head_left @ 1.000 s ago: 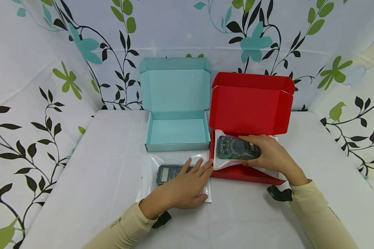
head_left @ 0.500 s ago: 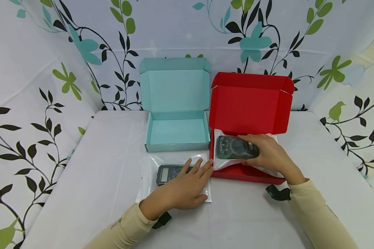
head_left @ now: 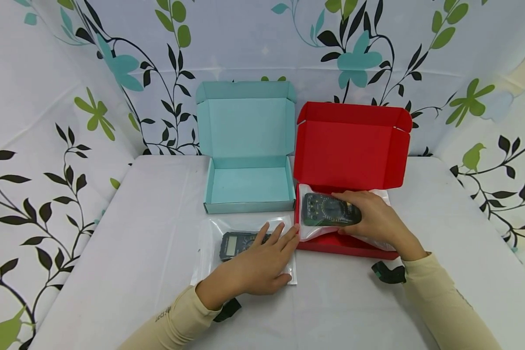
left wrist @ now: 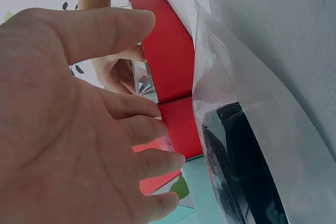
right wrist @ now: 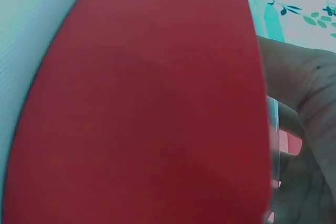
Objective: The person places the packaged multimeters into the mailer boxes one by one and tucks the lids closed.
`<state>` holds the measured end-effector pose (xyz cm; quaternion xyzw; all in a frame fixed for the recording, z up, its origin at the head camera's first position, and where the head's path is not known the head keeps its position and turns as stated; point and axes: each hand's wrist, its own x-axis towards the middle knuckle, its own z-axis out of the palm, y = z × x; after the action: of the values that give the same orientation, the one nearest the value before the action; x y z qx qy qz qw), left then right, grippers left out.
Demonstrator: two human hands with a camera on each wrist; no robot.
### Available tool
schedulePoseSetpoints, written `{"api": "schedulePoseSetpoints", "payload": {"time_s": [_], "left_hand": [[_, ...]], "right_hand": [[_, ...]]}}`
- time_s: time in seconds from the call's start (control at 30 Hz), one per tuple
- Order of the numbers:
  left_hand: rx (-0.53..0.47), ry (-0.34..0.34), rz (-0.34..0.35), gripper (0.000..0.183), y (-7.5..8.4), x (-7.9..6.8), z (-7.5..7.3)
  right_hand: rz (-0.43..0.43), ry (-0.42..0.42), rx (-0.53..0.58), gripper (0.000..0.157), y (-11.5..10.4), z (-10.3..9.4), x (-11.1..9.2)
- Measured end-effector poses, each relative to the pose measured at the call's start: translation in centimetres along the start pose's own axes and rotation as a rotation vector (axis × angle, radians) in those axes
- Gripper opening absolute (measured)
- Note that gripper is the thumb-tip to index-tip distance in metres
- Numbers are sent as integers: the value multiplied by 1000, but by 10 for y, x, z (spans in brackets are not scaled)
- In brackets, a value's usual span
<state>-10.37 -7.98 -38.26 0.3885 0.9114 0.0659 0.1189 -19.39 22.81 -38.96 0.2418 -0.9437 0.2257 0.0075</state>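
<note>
Right of centre, our right hand [head_left: 376, 216] grips a bagged multimeter [head_left: 324, 210] over the red box [head_left: 352, 151]; our left hand [head_left: 260, 267] spreads, fingers straight. Probably stiff, slippery-wrapped: we'd hold its long sides.

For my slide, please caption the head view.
Right hand grips a bagged multimeter at a red box; left hand over another multimeter.

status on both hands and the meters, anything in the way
Right hand gripping one meter at red box, whether seated unclear. Left hand over other meter, fingers extended. Red lid open, nothing seen blocking.
</note>
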Motion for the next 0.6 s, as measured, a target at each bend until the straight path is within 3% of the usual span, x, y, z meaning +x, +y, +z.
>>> {"api": "schedulePoseSetpoints", "payload": {"time_s": [0.37, 0.6], "left_hand": [[0, 0, -1, 81, -1, 0, 2], [-2, 1, 5, 83, -2, 1, 0]], "right_hand": [[75, -55, -9, 90, -1, 10, -4], [64, -90, 13, 91, 5, 14, -3]]}}
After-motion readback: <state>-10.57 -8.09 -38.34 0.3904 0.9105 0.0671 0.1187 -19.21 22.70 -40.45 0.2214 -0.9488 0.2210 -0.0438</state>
